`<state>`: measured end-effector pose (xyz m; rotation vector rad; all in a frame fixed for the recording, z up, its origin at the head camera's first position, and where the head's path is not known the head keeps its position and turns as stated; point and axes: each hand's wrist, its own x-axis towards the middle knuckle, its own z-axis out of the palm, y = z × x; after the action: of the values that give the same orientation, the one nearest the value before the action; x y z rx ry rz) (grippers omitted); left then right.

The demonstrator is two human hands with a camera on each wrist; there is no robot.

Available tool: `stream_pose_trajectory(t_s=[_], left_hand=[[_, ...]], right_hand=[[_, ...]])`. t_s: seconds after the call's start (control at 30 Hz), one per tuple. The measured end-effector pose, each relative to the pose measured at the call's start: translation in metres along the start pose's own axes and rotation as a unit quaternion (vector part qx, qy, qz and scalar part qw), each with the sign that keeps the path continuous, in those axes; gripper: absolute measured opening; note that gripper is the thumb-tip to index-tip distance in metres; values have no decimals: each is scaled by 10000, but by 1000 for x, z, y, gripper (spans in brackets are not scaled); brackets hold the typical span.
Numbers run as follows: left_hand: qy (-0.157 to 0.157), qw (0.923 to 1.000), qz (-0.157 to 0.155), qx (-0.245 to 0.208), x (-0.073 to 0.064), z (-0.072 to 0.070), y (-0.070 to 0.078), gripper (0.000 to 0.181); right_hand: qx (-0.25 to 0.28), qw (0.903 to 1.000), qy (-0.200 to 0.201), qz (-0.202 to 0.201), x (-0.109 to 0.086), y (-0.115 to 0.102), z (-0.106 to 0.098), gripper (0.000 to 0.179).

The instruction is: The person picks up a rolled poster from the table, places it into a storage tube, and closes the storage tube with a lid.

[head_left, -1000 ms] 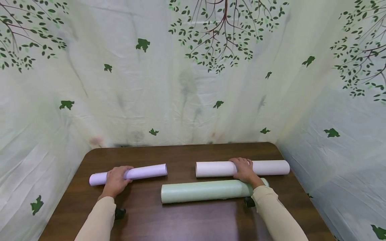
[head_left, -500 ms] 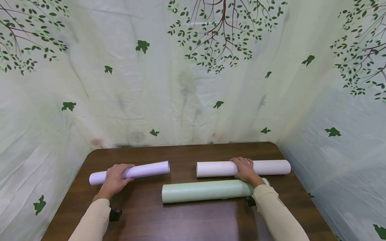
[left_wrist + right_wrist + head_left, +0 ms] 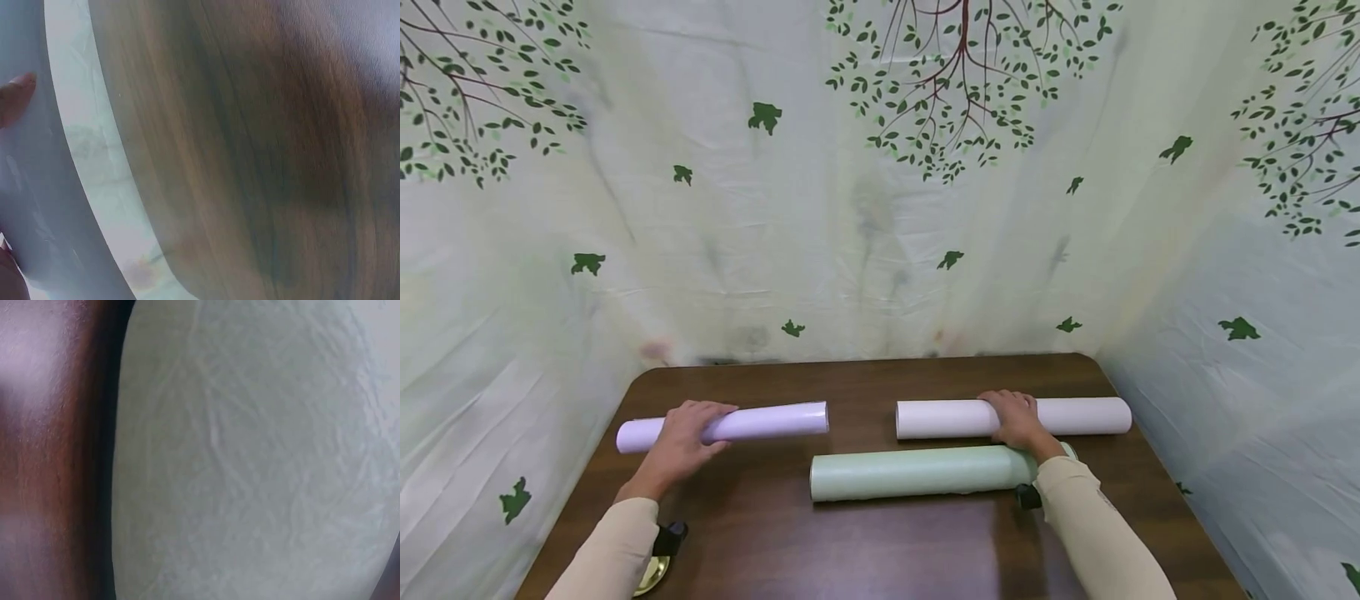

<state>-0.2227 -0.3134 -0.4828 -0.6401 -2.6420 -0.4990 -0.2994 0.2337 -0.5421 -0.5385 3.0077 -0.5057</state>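
Note:
My left hand [image 3: 681,442] grips a lilac roll [image 3: 771,422] left of its middle, with the fingers over the far side. In the left wrist view a thumb [image 3: 17,97] lies along the roll's surface [image 3: 47,187], and a gap separates the roll from the tabletop in that view. At the right, my right hand [image 3: 1018,423] holds a white roll [image 3: 940,419] around its middle from above. A pale green roll [image 3: 917,475] lies nearer, partly under my right wrist. Its wrinkled surface [image 3: 237,456] fills most of the right wrist view, hiding the right fingers there.
All this is over a brown wooden table [image 3: 850,550] with rounded far corners. Behind and beside it hangs a pale curtain [image 3: 850,208] printed with leaves and branches. A gold round object [image 3: 653,575] shows beneath the left wrist's black camera [image 3: 670,539].
My left hand has raised the lilac roll slightly; its right end rose first, then the roll levelled out. The gold object has come into view. My right hand stays on the white roll.

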Motion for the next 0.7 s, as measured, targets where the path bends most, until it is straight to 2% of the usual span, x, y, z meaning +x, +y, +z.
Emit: stream_pose_trajectory(t_s=[0.37,0.7], left_hand=[[384,9982,456,-58,3,-2,20,54],[385,9983,428,84,-3,-6,28,54]], right_hand=[[59,9999,108,-24,-9,-4,-11,68],[173,9998,132,17,-12,-9,-18,71]])
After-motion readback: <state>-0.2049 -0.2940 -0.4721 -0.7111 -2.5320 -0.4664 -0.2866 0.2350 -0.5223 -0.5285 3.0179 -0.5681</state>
